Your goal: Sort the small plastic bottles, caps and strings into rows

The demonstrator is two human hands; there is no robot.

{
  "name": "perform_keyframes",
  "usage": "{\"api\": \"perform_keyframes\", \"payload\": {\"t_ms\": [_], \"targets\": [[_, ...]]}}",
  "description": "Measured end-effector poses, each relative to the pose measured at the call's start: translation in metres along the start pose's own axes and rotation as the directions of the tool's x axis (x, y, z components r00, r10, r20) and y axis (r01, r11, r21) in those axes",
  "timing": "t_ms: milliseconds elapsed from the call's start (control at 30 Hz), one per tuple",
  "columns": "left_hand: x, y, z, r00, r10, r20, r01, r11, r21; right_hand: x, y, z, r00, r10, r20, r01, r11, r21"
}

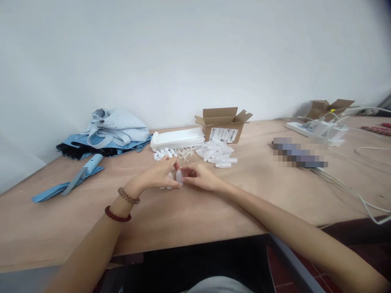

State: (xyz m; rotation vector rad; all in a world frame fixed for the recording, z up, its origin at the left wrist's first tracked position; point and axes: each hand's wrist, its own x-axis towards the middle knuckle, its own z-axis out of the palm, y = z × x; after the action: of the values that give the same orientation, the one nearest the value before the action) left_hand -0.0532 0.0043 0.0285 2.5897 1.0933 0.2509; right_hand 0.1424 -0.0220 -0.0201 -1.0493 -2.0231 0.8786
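Over the middle of the table, a small translucent plastic bottle (pixel 179 177) stands roughly upright between my two hands. The thumb and index finger of my left hand (pixel 157 174) close around it from the left. From the right, the curled fingers of my right hand (pixel 200 177) meet the same bottle. Other small pale pieces lie partly hidden behind my left fingers. Just beyond the hands are a heap of small white caps (pixel 165 154), a bunch of thin cream-coloured strips (pixel 185 153) and a pile of similar translucent bottles (pixel 216 151).
Behind the piles lie a stack of flat white packets (pixel 179 138) and an open cardboard box (pixel 222 127). A blue umbrella (pixel 91 163) and a light-blue cloth bag (pixel 117 127) are on the left. At right are a blurred-out device (pixel 297 154), cables and a power strip (pixel 301 129).
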Motion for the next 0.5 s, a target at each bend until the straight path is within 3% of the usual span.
{"api": "perform_keyframes", "payload": {"t_ms": [200, 333, 500], "targets": [[-0.004, -0.006, -0.013, 0.992, -0.094, 0.086, 0.097, 0.995, -0.035, 0.0, 0.003, 0.004, 1.0, 0.027, -0.01, -0.028, 0.998, -0.05], [-0.012, -0.015, -0.023, 0.945, -0.269, 0.185, 0.27, 0.963, 0.018, 0.001, 0.003, 0.009, 1.0, 0.02, -0.011, -0.021, 0.996, -0.082], [-0.012, -0.022, -0.02, 0.942, -0.201, 0.267, 0.215, 0.976, -0.026, 0.002, -0.002, 0.015, 1.0, -0.017, -0.004, 0.016, 0.994, -0.112]]}}
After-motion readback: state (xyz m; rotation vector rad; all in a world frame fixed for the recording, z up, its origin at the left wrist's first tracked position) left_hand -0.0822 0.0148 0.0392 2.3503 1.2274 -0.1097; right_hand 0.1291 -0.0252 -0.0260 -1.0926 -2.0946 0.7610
